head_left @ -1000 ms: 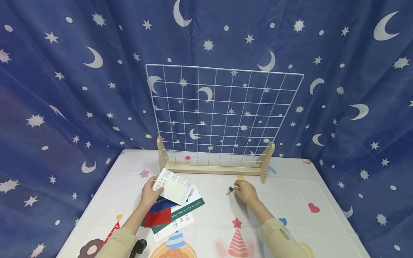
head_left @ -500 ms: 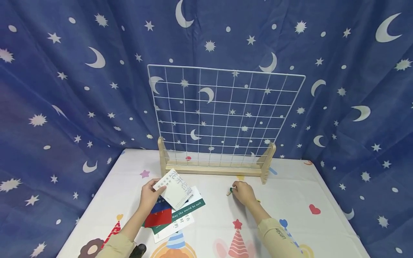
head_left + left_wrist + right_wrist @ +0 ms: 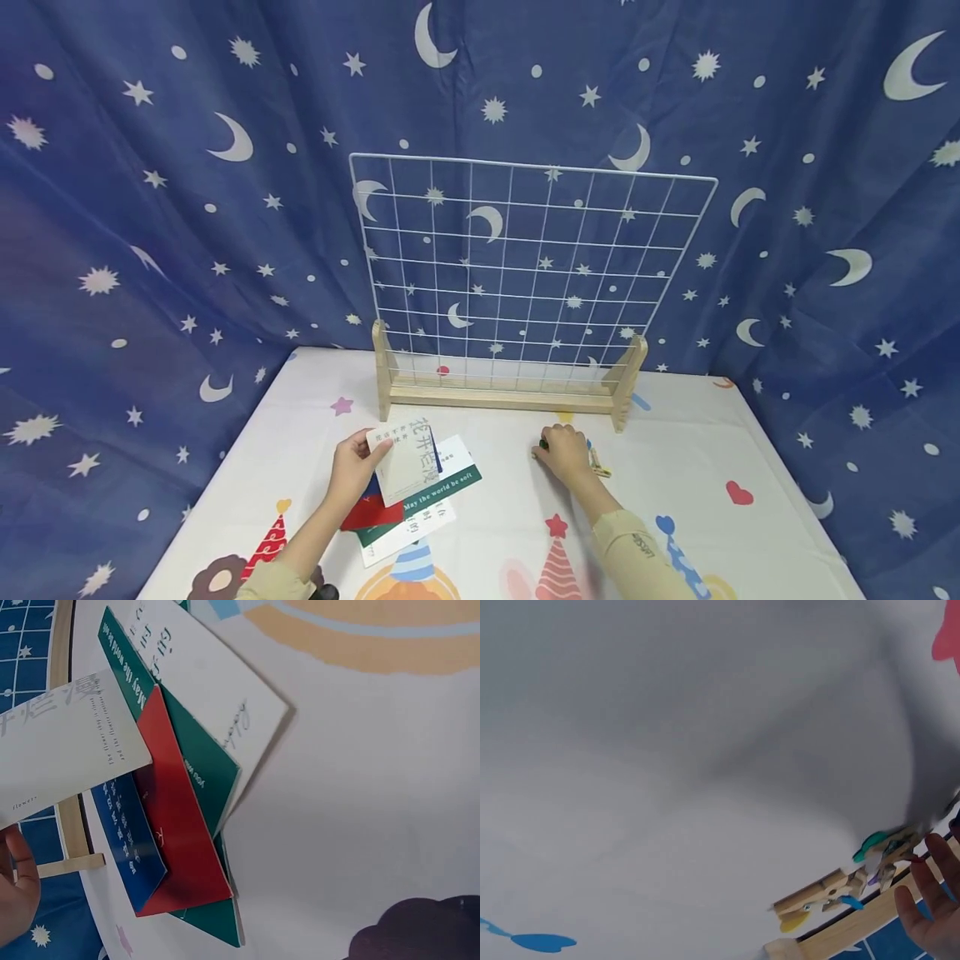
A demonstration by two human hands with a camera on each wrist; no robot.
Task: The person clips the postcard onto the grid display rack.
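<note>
My left hand [image 3: 352, 471] grips a white card [image 3: 401, 467] printed with Chinese characters, its thumb across the card's front. Below it several more cards lie overlapping: a red card [image 3: 180, 817], a blue card [image 3: 131, 840], green cards [image 3: 214, 776] and a white one [image 3: 232, 697]. My right hand [image 3: 572, 454] pinches a small wooden clothespin with a green heart [image 3: 543, 445] between thumb and forefinger, mostly hidden by the fingers. Beside that hand lie several other small clothespins [image 3: 821, 892] with coloured ornaments, its other fingers close to them in the right wrist view.
A white wire grid [image 3: 517, 271] stands upright in a wooden base [image 3: 502, 398] behind the hands. The table carries a white cloth [image 3: 690, 467] with party prints. A blue curtain [image 3: 225, 192] with moons and stars hangs at the back and sides.
The left hand has turned the white card more upright and drawn it slightly down. The right hand has closed over the green-heart clothespin, and the clothespins beside it have come into sight.
</note>
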